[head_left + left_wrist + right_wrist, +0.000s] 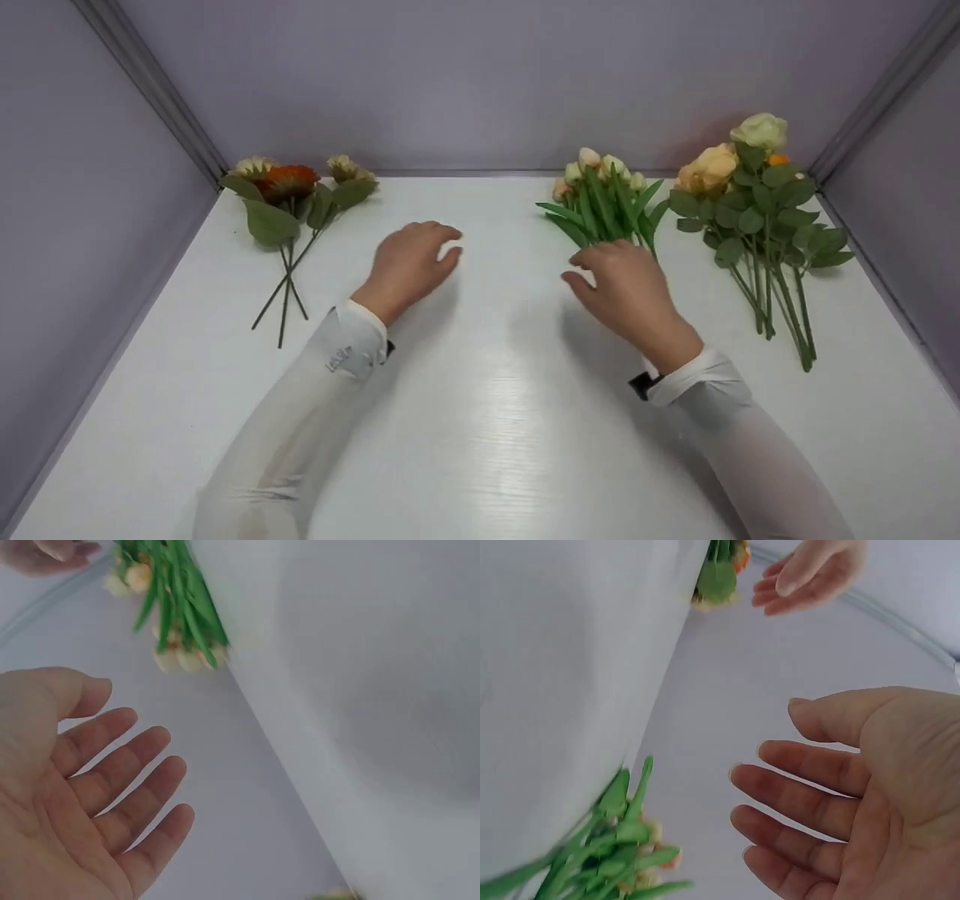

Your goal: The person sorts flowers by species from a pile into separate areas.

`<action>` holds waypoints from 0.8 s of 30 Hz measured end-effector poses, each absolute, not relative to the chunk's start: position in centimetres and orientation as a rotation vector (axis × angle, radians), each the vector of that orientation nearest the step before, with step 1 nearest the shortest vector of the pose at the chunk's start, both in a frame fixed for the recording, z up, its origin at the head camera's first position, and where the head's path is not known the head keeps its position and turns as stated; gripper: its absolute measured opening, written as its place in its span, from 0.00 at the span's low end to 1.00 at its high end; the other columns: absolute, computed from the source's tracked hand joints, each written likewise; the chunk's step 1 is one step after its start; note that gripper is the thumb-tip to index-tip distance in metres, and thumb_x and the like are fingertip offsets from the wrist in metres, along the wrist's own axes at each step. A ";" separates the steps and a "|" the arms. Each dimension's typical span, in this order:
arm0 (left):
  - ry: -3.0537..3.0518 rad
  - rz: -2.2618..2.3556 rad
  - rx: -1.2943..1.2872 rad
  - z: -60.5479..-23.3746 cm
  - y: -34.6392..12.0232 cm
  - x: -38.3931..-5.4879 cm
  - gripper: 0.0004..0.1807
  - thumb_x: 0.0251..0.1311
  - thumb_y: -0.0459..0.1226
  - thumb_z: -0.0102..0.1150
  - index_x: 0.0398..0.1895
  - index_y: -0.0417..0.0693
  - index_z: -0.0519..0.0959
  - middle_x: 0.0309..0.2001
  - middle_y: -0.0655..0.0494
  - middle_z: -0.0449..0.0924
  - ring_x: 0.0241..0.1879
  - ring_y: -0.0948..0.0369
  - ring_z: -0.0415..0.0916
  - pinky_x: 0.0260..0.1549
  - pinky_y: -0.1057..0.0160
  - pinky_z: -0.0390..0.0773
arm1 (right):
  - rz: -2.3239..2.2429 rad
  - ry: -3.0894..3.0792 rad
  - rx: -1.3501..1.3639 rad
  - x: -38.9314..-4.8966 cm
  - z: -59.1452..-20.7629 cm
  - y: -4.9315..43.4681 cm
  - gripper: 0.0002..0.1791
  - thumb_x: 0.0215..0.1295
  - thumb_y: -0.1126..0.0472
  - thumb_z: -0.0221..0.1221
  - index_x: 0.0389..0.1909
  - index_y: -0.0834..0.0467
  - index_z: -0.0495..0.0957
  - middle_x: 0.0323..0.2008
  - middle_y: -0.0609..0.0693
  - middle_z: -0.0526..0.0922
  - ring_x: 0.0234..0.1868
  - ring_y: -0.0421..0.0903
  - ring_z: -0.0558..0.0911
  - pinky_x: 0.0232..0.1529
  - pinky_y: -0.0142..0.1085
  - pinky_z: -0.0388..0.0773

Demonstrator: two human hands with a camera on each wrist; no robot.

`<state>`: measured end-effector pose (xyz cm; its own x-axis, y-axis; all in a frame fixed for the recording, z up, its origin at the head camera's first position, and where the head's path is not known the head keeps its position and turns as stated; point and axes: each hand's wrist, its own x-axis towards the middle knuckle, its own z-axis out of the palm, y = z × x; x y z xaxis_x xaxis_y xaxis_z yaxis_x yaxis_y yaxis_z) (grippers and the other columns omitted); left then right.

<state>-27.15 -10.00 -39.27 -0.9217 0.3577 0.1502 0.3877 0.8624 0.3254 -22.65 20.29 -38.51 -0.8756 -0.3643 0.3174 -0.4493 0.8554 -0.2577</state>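
Note:
My left hand [411,262] is held over the white table, palm inward, fingers loosely bent and apart, with nothing in it. In the left wrist view that hand [97,780] shows a bare palm. My right hand [628,289] hovers just in front of the tulip bunch [600,195], overlapping its lower stems in the head view. Its palm [840,810] is bare too in the right wrist view. The tulips have pale peach and cream heads and long green leaves, lying with heads toward the back wall.
Rust-orange and cream flowers [289,182] with crossed stems lie at the back left. At the right lies a bunch of roses [709,169], cream and peach, with long stems toward the front. Grey panels [480,82] enclose the white table [465,450] at back and sides.

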 end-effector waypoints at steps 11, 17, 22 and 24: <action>-3.134 -0.533 0.016 -40.3 -23.3 -29.7 0.18 0.72 0.37 0.52 0.58 0.38 0.82 0.55 0.39 0.83 0.52 0.41 0.80 0.49 0.38 0.78 | 0.294 -2.708 1.055 -20.8 -40.1 10.8 0.11 0.68 0.53 0.68 0.44 0.55 0.88 0.38 0.49 0.88 0.42 0.52 0.82 0.43 0.46 0.77; -3.173 -0.572 0.186 -41.7 -26.0 -30.2 0.17 0.71 0.34 0.52 0.55 0.33 0.80 0.52 0.35 0.82 0.49 0.39 0.80 0.46 0.37 0.78 | 0.254 -2.739 1.175 -20.0 -40.7 7.4 0.10 0.68 0.53 0.67 0.42 0.54 0.88 0.35 0.47 0.86 0.39 0.50 0.80 0.39 0.42 0.75; -3.156 -0.509 0.291 -43.0 -26.9 -30.9 0.12 0.71 0.32 0.52 0.48 0.31 0.80 0.45 0.34 0.82 0.44 0.40 0.81 0.43 0.38 0.80 | 0.240 -2.769 1.205 -19.7 -41.2 6.1 0.09 0.69 0.52 0.66 0.42 0.53 0.88 0.35 0.46 0.85 0.39 0.49 0.79 0.38 0.40 0.74; -3.146 -0.470 0.331 -43.5 -27.2 -31.0 0.11 0.71 0.31 0.52 0.46 0.30 0.80 0.43 0.34 0.82 0.43 0.40 0.81 0.42 0.38 0.80 | 0.251 -2.772 1.203 -19.7 -41.4 5.9 0.09 0.68 0.53 0.67 0.42 0.53 0.88 0.35 0.46 0.86 0.39 0.49 0.79 0.37 0.40 0.74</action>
<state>-30.98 -27.21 -43.49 -0.9770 -0.1949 -0.0863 -0.2116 0.9354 0.2832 -19.65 5.88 -41.40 -0.6799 -0.7143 0.1656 -0.7324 0.6723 -0.1075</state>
